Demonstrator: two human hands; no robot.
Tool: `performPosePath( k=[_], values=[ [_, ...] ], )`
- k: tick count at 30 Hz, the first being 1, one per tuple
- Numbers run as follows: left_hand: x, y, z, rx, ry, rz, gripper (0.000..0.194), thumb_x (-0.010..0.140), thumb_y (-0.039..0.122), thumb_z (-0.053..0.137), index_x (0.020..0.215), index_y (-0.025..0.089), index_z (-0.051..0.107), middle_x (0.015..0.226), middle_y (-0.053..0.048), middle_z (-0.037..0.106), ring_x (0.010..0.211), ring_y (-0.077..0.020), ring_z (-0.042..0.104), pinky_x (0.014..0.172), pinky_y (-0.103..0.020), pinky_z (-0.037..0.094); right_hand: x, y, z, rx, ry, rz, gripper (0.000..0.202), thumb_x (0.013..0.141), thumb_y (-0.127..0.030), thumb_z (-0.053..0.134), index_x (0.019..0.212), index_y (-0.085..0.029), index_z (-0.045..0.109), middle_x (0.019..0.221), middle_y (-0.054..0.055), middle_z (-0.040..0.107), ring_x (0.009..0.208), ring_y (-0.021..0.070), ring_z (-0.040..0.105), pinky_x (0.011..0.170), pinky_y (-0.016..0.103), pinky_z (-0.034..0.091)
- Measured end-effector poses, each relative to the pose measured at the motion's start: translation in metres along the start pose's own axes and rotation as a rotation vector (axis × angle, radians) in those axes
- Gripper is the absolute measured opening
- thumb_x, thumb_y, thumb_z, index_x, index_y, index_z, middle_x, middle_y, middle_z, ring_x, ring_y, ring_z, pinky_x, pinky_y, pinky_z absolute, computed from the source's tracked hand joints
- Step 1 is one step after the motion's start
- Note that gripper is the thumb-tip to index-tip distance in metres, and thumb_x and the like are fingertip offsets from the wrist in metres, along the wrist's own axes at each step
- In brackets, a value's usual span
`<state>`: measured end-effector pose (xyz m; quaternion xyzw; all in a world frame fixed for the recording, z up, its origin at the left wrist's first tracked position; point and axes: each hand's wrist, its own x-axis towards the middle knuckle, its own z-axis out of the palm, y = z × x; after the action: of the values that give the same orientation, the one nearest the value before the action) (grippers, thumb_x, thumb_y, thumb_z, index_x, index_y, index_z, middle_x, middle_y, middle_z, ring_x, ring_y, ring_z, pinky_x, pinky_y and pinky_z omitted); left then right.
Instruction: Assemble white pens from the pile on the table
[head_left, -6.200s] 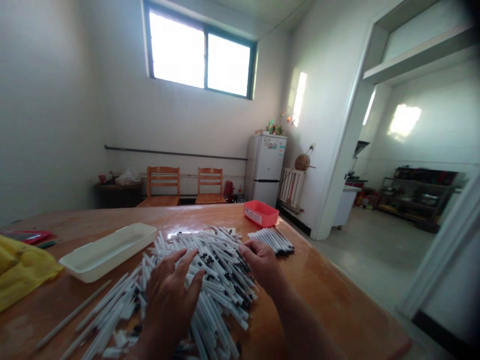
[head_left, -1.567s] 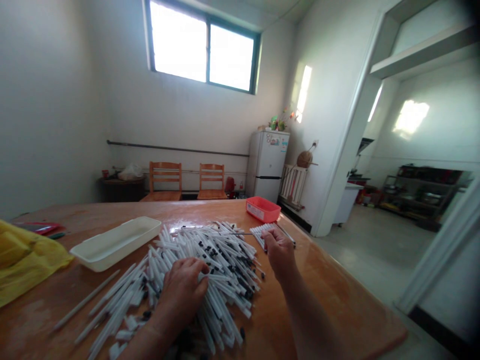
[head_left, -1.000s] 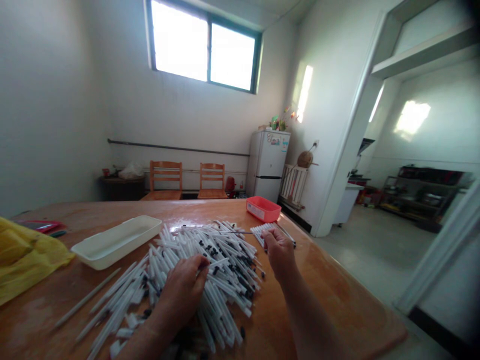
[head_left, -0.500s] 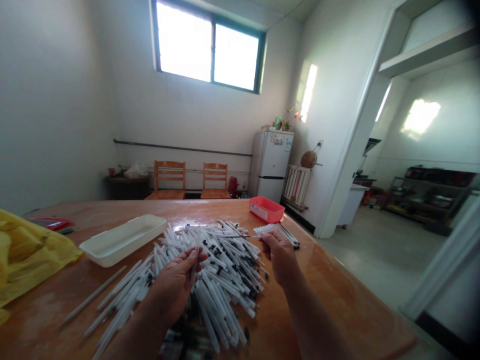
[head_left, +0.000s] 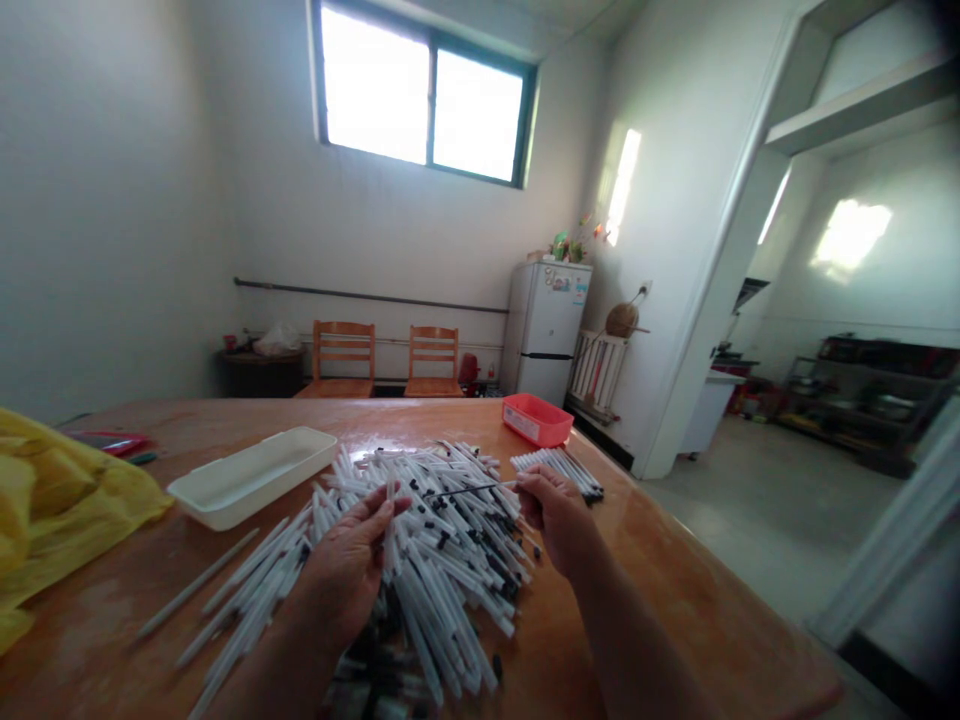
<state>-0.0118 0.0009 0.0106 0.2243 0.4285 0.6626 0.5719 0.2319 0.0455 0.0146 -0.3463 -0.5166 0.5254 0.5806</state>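
My left hand [head_left: 352,550] pinches a translucent white pen barrel [head_left: 390,530], held upright between thumb and fingers. In my right hand [head_left: 559,515], the fingertips are closed on one end of a thin dark pen refill [head_left: 469,490], which points left toward the barrel. The refill's far tip lies apart from the barrel. Beneath both hands spreads a loose heap of white pen barrels [head_left: 442,615], with small black pieces [head_left: 444,538] scattered among them. Just beyond my right hand, several pens with black ends [head_left: 559,468] lie side by side in a row.
A long cream tray [head_left: 251,480] stands left of the heap. A red plastic bin [head_left: 536,420] sits at the table's far right edge. Yellow plastic bag [head_left: 67,520] covers the left side. One pen-like stick [head_left: 196,585] lies on the wooden table [head_left: 652,610].
The refill in my right hand now shows more plainly, tilted slightly down toward the left. The barrel in my left hand stands a little higher. The view has shifted slightly.
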Motion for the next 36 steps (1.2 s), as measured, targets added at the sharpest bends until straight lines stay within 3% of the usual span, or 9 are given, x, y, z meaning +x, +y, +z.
performPosePath(
  k=[5,8,17,36],
  values=[
    [0.0033,-0.0006,-0.0024,-0.101,0.041,0.026,0.014,0.082,0.001,0.063,0.084,0.014,0.066,0.075,-0.001,0.068,0.055,-0.0058,0.061,0.047,-0.013,0.048,0.0005,0.0,-0.0006,0.016,0.004,0.011,0.022,0.081,-0.035,0.064,0.069,-0.018,0.057,0.054,-0.007,0.044,0.046,0.0074,0.03,0.044,0.023,0.02],
    [0.0063,-0.0004,-0.0059,-0.141,0.091,0.03,0.015,0.08,0.0,0.063,0.075,0.014,0.061,0.067,0.001,0.064,0.056,-0.0077,0.063,0.049,-0.015,0.052,0.0018,0.0015,-0.002,0.025,0.024,0.009,0.022,0.08,-0.035,0.065,0.068,-0.018,0.056,0.053,-0.007,0.043,0.046,0.0075,0.029,0.044,0.024,0.02],
    [0.0085,0.0003,-0.0044,-0.239,0.151,0.02,0.019,0.08,-0.004,0.059,0.072,0.012,0.063,0.07,-0.001,0.067,0.062,-0.0089,0.067,0.058,-0.018,0.059,0.0023,0.0006,-0.0029,-0.014,0.061,-0.012,0.023,0.079,-0.035,0.064,0.066,-0.019,0.054,0.052,-0.007,0.041,0.046,0.0081,0.028,0.044,0.024,0.019],
    [0.0074,-0.0044,-0.0029,-0.244,0.118,0.038,0.021,0.08,-0.005,0.058,0.07,0.012,0.063,0.071,-0.002,0.067,0.064,-0.0096,0.067,0.06,-0.018,0.061,0.0006,-0.001,0.0003,-0.067,0.066,-0.034,0.023,0.079,-0.037,0.063,0.066,-0.019,0.055,0.051,-0.007,0.04,0.047,0.0087,0.028,0.045,0.024,0.02]
  ],
)
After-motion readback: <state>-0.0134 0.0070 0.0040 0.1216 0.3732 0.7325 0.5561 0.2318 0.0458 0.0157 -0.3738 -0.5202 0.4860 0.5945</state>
